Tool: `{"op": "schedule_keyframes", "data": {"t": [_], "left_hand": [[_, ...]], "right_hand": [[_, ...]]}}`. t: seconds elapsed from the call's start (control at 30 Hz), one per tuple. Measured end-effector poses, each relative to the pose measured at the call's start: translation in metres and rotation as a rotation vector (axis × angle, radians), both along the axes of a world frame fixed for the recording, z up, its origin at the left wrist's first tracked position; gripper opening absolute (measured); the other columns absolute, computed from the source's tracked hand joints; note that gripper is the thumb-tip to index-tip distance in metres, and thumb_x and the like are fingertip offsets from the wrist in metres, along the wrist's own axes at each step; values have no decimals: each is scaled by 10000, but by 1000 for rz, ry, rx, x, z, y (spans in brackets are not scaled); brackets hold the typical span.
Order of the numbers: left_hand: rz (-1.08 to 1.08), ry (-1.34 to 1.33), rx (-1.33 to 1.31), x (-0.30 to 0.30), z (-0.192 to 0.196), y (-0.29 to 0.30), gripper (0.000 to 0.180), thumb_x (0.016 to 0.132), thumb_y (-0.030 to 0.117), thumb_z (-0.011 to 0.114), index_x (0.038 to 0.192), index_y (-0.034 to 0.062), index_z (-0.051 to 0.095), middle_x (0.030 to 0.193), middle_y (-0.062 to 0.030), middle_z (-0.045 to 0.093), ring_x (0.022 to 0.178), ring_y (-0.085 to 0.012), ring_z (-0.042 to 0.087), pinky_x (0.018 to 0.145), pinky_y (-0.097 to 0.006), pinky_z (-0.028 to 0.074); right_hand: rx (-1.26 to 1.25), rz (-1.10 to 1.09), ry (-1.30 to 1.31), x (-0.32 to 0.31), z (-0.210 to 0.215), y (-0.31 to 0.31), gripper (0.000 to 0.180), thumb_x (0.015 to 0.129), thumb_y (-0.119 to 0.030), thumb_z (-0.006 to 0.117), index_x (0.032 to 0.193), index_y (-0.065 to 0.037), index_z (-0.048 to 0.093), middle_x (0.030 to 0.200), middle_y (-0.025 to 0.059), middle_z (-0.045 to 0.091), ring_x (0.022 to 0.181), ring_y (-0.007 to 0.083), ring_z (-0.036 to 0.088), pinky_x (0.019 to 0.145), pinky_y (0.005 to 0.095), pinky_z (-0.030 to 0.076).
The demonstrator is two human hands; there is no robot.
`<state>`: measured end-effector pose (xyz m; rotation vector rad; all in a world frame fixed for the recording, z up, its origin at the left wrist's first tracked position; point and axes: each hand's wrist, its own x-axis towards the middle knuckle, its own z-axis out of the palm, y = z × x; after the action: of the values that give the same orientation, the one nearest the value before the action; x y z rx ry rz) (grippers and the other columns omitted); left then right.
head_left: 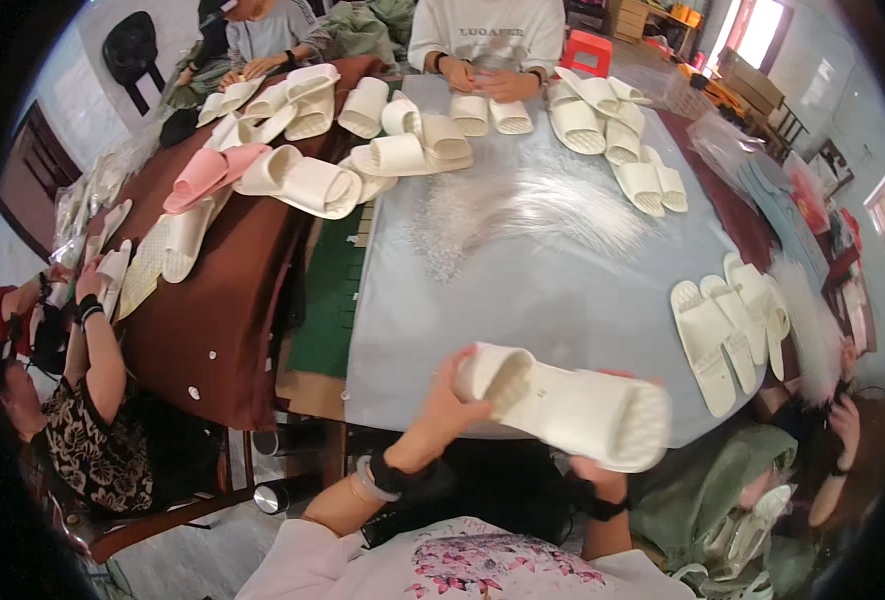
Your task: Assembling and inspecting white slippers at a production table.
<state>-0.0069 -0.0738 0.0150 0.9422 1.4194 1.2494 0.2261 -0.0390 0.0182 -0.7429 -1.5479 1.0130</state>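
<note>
I hold cream slippers [576, 408] above the near edge of the grey-covered table; they look like a pair fitted together end to end, though I cannot fully tell. My left hand [447, 402] grips the left end, its thumb at the strap's opening. Underneath the right end is my right hand [605, 478], with fingertips showing along the far edge and the palm hidden. A dimpled footbed shows at the right end. Beyond them, a spread bundle of thin clear plastic strands [563, 205] lies on the grey cover [443, 330].
Cream slippers [715, 345] lie at the right edge, more [298, 182] at the far left, beside a pink slipper [208, 175]. Co-workers sit around, one across handling slippers [491, 115]. A brown-covered table [233, 270] adjoins on the left. A green sack [713, 480] stands low right.
</note>
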Motion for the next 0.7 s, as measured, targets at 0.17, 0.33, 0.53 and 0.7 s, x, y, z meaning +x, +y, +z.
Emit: {"op": "schedule_keyframes", "data": {"t": [0.17, 0.33, 0.53, 0.7], "left_hand": [[-142, 686, 214, -18, 10, 33, 748, 504, 135, 698, 1204, 61, 447, 1131, -203, 466, 1082, -346, 430, 934, -391, 342], [-275, 1245, 379, -2, 8, 54, 660, 663, 214, 699, 1250, 104, 419, 1348, -155, 323, 1232, -319, 313, 1001, -466, 198], [92, 291, 281, -10, 11, 15, 495, 831, 159, 563, 1276, 42, 380, 1362, -148, 314, 1252, -305, 289, 1013, -425, 224], [281, 512, 323, -20, 9, -29, 560, 860, 174, 536, 1328, -2, 283, 1377, -182, 278, 1279, -318, 245, 1021, -403, 215]], "right_hand": [[-7, -258, 572, 52, 56, -3, 880, 756, -586, 475, 1336, 15, 199, 1285, 276, 338, 1122, 402, 423, 941, 483, 374], [-614, 408, 1040, 18, 55, 7, 888, 766, -651, 388, 1339, 1, 199, 1267, 333, 311, 1053, 458, 462, 784, 533, 469], [-940, 377, 675, -44, 9, 20, 746, 843, -560, 336, 1328, 2, 258, 1244, 242, 412, 1065, 359, 485, 887, 434, 426], [-527, 244, 145, -106, 11, 39, 435, 874, -181, 510, 1267, -39, 390, 1230, 108, 451, 1037, 187, 497, 889, 337, 395]]}}
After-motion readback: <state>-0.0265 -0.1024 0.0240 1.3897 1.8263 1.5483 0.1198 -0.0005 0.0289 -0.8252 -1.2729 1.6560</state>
